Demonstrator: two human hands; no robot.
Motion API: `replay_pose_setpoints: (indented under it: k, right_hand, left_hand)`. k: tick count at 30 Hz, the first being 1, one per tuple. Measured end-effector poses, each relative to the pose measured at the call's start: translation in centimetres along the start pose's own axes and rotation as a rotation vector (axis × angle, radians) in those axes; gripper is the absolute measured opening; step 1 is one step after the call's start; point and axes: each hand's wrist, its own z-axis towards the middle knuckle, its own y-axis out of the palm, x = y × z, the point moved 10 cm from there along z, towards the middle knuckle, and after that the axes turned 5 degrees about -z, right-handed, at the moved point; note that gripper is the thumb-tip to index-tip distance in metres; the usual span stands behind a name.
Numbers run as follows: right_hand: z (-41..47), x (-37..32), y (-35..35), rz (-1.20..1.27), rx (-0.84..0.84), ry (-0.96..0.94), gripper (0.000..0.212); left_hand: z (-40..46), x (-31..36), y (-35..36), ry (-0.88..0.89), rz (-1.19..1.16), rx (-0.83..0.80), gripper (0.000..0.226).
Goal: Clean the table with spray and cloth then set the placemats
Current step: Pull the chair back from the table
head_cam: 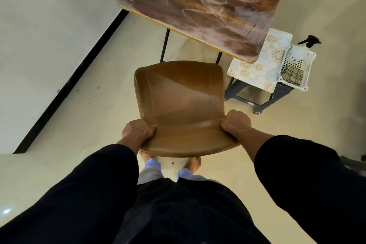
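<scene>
Your left hand [138,129] and right hand [235,122] each grip a side edge of the tan chair's [178,103] backrest, fingers curled round it. Chair stands just before the brown table [198,6], whose top shows pale streaks. Right of the table, a grey stool [263,97] carries patterned placemats [263,63] and a white basket [293,69] holding the spray bottle [301,49] and a checked cloth [292,74].
</scene>
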Motion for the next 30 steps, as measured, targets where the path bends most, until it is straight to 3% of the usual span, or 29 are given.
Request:
replay_pose_setpoints:
  k: [19,30]
  right_hand:
    - [-5.5,-13.8,1.6,0.269,-0.030,0.318,0.021]
    - [-5.4,-18.9,2.4,0.286,-0.062,0.368,0.022]
  left_hand:
    - [12.1,-1.7,-16.4,0.330,0.230,0.051,0.052]
    - [17.6,-2.3,-19.4,0.406,0.329,0.031,0.058]
